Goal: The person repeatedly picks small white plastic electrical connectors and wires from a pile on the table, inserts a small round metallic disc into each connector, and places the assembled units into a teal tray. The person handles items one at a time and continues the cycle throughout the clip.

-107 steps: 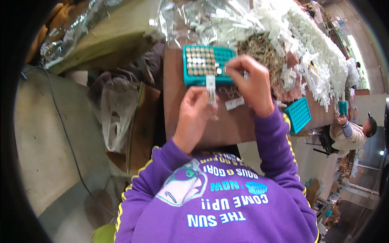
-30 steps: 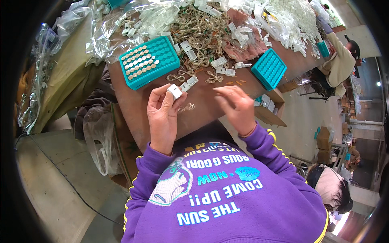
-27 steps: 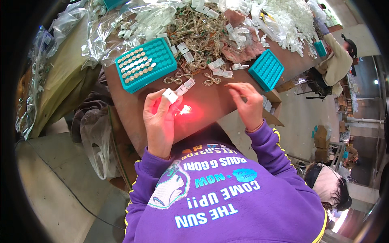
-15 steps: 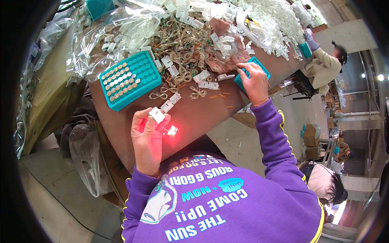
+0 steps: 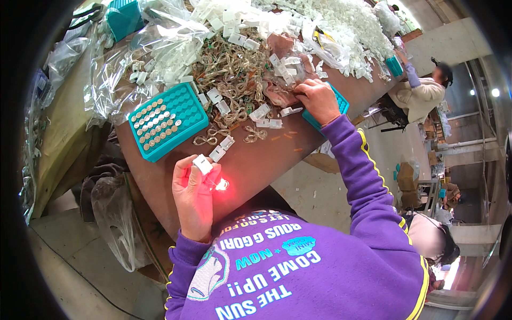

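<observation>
White case [image 5: 202,164] sits pinched in your left hand [image 5: 193,205], red light [image 5: 222,184] glowing beside it; your right hand [image 5: 318,101], grip unclear, overlaps the right teal tray [image 5: 340,101].

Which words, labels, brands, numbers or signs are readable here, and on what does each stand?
Purple sweatshirt: large white, blue and yellow lettering, upside down; wording not copied here.
White case in the left hand: no readable text.
Elsewhere: anything printed is too small or blurred to read.
</observation>
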A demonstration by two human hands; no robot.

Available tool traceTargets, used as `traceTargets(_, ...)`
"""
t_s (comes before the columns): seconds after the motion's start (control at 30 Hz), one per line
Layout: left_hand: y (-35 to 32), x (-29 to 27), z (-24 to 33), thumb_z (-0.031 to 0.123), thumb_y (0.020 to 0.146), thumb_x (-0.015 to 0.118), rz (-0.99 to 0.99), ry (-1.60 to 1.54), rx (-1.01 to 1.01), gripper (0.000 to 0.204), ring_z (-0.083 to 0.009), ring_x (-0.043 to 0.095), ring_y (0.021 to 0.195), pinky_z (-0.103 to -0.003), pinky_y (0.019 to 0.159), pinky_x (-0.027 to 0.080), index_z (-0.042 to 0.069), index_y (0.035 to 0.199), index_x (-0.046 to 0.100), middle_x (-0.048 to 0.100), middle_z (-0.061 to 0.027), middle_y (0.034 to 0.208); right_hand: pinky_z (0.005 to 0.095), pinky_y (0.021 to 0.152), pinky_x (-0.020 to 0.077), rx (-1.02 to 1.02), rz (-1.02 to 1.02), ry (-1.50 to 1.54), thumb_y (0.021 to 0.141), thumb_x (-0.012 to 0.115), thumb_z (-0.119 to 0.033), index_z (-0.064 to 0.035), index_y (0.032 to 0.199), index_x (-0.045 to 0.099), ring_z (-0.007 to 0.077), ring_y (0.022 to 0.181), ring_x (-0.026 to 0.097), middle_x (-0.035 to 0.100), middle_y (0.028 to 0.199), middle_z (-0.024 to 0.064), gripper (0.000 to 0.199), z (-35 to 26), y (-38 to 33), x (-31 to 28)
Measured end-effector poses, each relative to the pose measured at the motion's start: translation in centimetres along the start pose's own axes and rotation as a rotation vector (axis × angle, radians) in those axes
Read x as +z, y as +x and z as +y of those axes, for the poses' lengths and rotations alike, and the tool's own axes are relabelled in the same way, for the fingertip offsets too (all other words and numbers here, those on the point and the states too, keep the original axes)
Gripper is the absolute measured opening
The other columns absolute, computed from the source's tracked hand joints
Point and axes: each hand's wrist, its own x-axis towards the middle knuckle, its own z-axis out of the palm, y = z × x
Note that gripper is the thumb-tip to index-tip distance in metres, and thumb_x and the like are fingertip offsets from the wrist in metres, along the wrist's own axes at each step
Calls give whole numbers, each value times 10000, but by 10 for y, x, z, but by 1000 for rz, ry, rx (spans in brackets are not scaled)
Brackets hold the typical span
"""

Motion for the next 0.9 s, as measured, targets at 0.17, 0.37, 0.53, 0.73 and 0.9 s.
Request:
traceTargets(0.17, 2, 0, -2, 132, 994, 528, 72, 48, -1, 229, -218, 579, 1010, -360, 916, 483, 15, 1190, 503, 585, -133, 1073, 388, 764, 520, -108, -5, 59, 756, 690, -144, -152, 883, 713, 262, 859, 638, 657, 862, 39, 130, 12, 9, -1)
traceTargets(0.37, 0, -7, -5, 85, 956, 587, -2, -52, 23, 187, -205, 639, 1019, -372, 917, 533, 16, 1128, 560, 642, -89, 1067, 392, 732, 511, -136, -72, 187, 750, 700, -132, -98, 852, 673, 297, 842, 626, 631, 851, 74, 111, 22, 14, -6)
traceTargets(0.53, 0, 2, 1, 154, 985, 555, 19, -23, -27, 199, -204, 652, 982, -371, 921, 532, 44, 1150, 543, 638, -117, 1053, 346, 674, 510, -53, 3, 367, 749, 710, -91, -75, 805, 677, 266, 757, 640, 634, 829, 70, 67, 20, 11, -11)
traceTargets(0.73, 0, 2, 3, 183, 987, 556, 26, -29, -69, 245, -206, 656, 977, -363, 916, 535, 32, 1178, 525, 639, -110, 1054, 236, 666, 507, 272, 48, 954, 812, 687, 4, 14, 905, 699, 114, 723, 649, 683, 809, 43, 94, -42, 5, -54)
traceTargets(0.9, -1, -2, 1, 172, 997, 536, 32, -16, -80, 233, -190, 655, 973, -338, 883, 538, 25, 1178, 532, 642, -95, 1045, 236, 697, 535, 270, -269, 1465, 849, 649, 42, 52, 930, 701, 127, 769, 667, 693, 895, 87, 97, -154, -11, -67)
